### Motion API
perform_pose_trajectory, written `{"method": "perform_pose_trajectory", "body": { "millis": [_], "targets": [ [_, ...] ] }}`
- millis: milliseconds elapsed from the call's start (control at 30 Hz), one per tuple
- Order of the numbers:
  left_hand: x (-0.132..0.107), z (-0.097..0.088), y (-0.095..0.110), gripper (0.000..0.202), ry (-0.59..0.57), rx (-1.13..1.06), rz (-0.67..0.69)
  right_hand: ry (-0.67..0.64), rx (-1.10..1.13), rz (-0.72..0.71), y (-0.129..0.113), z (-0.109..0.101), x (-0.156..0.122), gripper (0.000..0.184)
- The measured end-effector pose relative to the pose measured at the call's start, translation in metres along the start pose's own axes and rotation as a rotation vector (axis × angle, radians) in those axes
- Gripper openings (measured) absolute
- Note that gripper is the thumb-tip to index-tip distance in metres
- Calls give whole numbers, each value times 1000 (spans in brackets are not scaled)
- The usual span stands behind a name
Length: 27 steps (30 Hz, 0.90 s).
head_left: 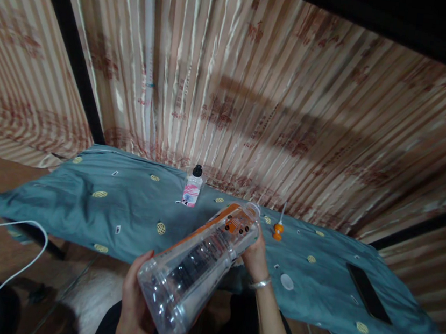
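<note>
1. Left hand [133, 302] grips the large bottle [197, 272] near its base.
2. Right hand [256, 255] grasps it near the neck.
3. The bottle tilts over the cloth's [131, 215] near edge.
4. Orange pump [278, 230] rests on the cloth.

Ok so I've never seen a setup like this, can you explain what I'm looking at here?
There's no machine here: these are a person's own bare hands. The single picture comes from a camera worn on their head, looking forward and down. The left hand holds the base end of a large clear bottle, while the right hand holds it nearer the neck. Beyond is a surface covered in teal cloth. On it are a small bottle with a black cap, an orange piece with a thin stem, perhaps a pump top, and a dark flat object, possibly a phone. A patterned curtain hangs behind.
</note>
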<state>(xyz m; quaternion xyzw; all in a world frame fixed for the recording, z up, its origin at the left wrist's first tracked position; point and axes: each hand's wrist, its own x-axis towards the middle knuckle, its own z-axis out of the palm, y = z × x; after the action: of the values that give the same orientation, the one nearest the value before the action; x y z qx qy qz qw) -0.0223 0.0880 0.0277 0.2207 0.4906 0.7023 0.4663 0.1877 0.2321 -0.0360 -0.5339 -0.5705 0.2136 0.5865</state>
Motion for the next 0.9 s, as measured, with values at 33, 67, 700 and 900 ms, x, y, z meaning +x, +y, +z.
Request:
{"method": "perform_pose_trajectory", "body": {
  "millis": [33, 67, 700, 900],
  "targets": [
    [1, -1, 0, 77, 0, 7, 0, -3, 4, 4, 1, 0, 0, 54],
    [2, -1, 0, 77, 5, 13, -5, -4, 4, 5, 2, 0, 0, 55],
    [-6, 6, 1, 95, -1, 74, 48, -11, -10, -67, -3, 0, 1, 51],
    [-4, 6, 4, 81, 18, 26, -4, -13, -40, -55, -4, -1, 0, 50]
  ]
}}
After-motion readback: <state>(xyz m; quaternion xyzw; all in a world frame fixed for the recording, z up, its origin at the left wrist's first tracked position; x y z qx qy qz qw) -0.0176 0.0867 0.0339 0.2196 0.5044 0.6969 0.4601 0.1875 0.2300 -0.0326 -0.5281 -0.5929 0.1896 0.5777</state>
